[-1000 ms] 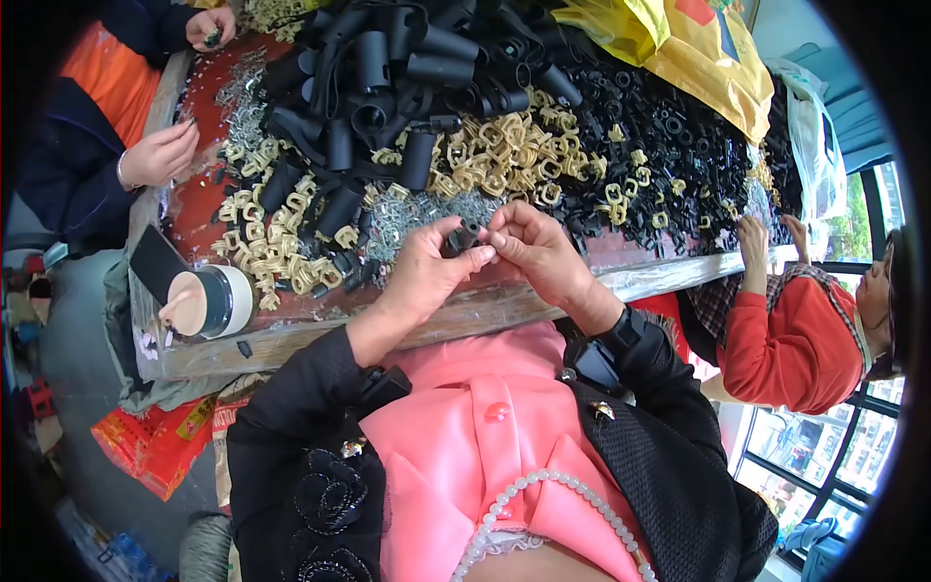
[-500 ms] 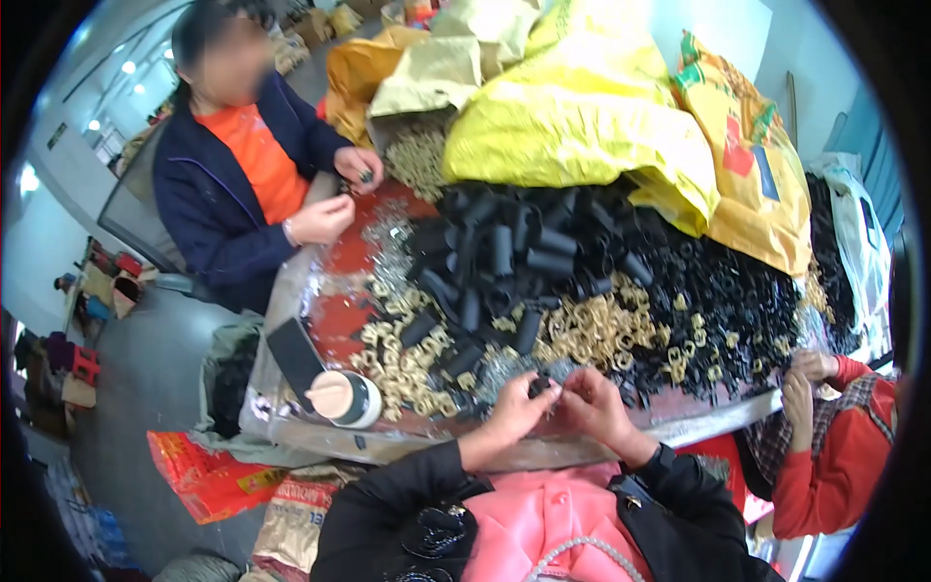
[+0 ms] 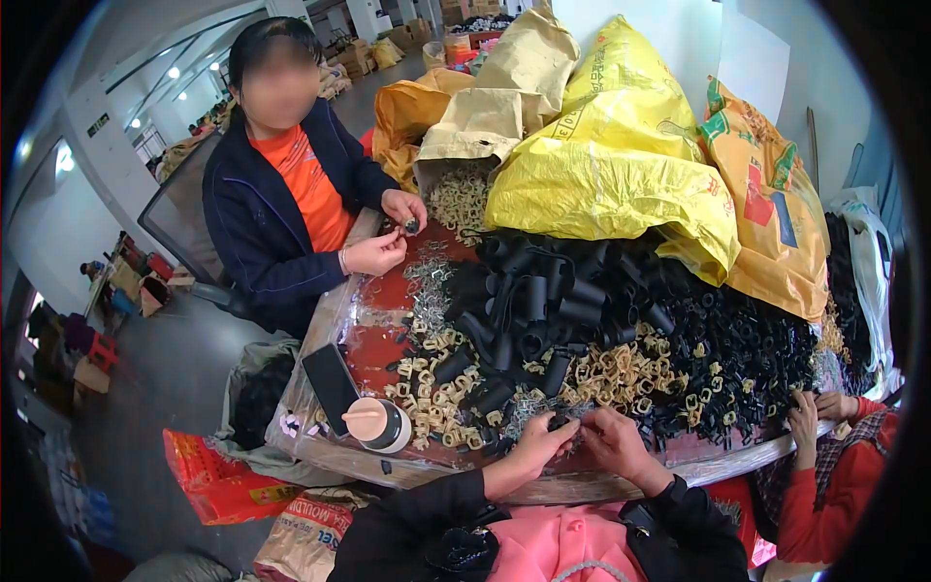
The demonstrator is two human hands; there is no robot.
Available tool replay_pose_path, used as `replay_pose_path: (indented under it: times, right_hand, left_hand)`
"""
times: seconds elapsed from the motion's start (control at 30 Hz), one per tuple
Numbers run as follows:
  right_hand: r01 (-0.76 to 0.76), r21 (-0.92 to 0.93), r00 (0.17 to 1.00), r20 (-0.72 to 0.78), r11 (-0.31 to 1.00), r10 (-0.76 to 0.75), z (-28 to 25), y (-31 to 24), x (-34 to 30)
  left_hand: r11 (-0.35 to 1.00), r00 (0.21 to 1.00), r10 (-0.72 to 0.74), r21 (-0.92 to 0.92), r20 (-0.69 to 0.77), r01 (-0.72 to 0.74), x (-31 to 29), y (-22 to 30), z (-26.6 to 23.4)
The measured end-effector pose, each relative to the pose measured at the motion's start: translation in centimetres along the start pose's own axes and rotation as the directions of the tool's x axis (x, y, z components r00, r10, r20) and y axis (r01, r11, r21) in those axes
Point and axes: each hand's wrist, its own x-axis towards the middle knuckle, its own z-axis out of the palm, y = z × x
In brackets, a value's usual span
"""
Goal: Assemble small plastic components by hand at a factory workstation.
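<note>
My left hand [image 3: 533, 452] is closed, pinching a small black plastic piece [image 3: 557, 423] between thumb and fingers. Against it, the fingertips of my right hand [image 3: 621, 448] are pressed together; whatever they grip is too small to make out. Both hands are above the table's near edge, beside a heap of small silvery metal pieces [image 3: 525, 407]. Beyond them are tan ring-shaped pieces [image 3: 621, 373], with cream ones [image 3: 432, 393] to the left. Black tube pieces [image 3: 535, 298] and a broad spread of small black parts [image 3: 737, 330] cover the middle and right of the table.
A lidded jar [image 3: 380, 425] and a dark phone [image 3: 331, 379] are at the left edge. Yellow sacks [image 3: 601, 184] lie at the back. One co-worker [image 3: 301, 194] handles a small part at the far left; another person's red sleeve [image 3: 810, 509] is at the right.
The view has shifted, so the table appears lower and farther right. My fingertips have come closer together around the small black piece.
</note>
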Motion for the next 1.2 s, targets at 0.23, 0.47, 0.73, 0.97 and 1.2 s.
replay_pose_path:
  times: [0.23,0.47,0.73,0.97,1.2]
  right_hand:
    - [0.099,-0.058,0.994,-0.036,0.993,-0.102,-0.4,-0.3,-0.7]
    - [0.157,-0.122,0.987,-0.014,0.980,-0.160,-1.3,-1.2,-1.6]
    - [0.049,-0.037,0.998,-0.035,0.998,-0.050,-2.0,-1.5,-2.4]
    - [0.213,-0.396,0.967,-0.043,0.893,-0.250,-2.2,-1.9,-1.9]
    - [0.195,-0.325,0.975,-0.038,0.925,-0.219,-1.8,-1.5,-2.4]
  left_hand:
    - [0.976,0.978,-0.192,-0.088,0.086,0.199,-0.2,0.6,0.5]
    - [0.910,0.916,-0.333,-0.180,0.224,0.374,-0.5,0.4,0.6]
    - [0.863,0.874,-0.222,-0.330,0.431,0.382,-1.1,1.2,1.1]
    - [0.953,0.903,-0.189,-0.150,0.387,0.264,-0.9,0.4,1.4]
    - [0.947,0.866,-0.239,-0.092,0.439,0.308,-1.0,-0.5,1.5]
